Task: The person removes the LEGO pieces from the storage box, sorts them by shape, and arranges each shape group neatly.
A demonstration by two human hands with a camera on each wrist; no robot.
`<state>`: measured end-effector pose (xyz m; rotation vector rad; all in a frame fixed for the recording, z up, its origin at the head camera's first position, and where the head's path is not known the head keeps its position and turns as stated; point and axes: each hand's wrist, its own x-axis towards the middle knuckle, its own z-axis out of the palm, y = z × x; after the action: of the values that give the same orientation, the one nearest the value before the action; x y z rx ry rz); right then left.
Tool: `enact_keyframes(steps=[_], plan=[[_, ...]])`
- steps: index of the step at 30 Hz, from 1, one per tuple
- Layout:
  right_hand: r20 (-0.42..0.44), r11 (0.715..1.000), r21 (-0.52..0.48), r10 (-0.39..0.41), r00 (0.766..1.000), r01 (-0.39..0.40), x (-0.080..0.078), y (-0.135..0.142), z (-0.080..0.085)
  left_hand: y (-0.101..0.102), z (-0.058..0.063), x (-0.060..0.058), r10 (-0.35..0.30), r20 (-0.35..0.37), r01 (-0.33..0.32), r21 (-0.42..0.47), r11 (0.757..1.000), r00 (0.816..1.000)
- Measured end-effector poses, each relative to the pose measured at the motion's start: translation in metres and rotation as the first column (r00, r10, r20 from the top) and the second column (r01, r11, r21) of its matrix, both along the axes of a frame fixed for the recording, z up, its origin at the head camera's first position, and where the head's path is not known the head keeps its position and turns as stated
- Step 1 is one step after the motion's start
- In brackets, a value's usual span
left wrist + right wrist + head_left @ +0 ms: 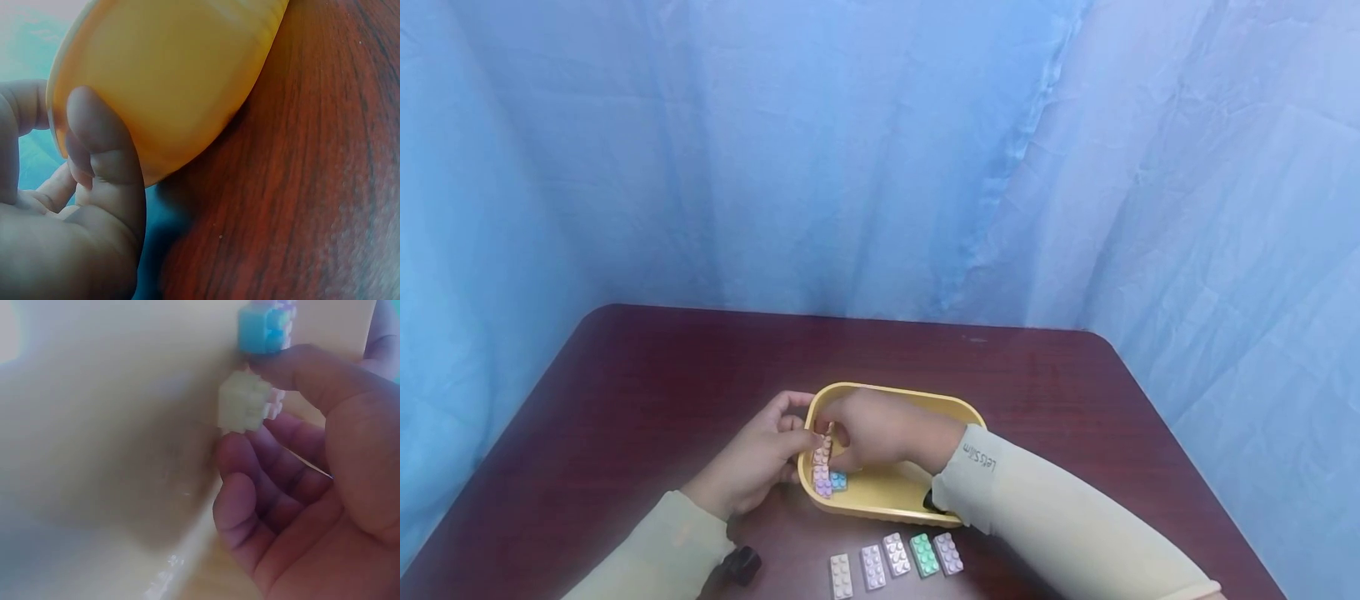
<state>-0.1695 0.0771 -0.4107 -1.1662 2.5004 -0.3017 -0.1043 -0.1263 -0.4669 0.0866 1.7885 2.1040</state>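
A yellow oval plastic basket (895,500) stands on the table. My left hand (767,450) grips its left end, thumb over the rim and other fingers outside, as the left wrist view also shows against the basket wall (169,75). Inside the basket, my right hand (880,433) pinches a pale cream toy brick (237,403) between thumb and fingertips. Along the left inner wall stands a row of peach and pink bricks (822,454), with a purple brick (823,488) at the near end. A blue brick (839,481) sits beside it, close to my right thumb.
In front of the basket, several loose bricks lie in a row: a cream one (841,577), lilac and pale ones, and a green one (924,555). The dark red wooden table (685,358) is bounded by blue curtains (850,167) at the back and sides.
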Motion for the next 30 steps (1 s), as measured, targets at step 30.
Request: enact_keyframes(steps=[30], plan=[[-0.024,0.999,-0.018,0.039,0.999,-0.040,0.0018,-0.0005,-0.0073,-0.0009,-0.0002,-0.0018,0.009,0.016,-0.009,-0.002,1.000,1.000]])
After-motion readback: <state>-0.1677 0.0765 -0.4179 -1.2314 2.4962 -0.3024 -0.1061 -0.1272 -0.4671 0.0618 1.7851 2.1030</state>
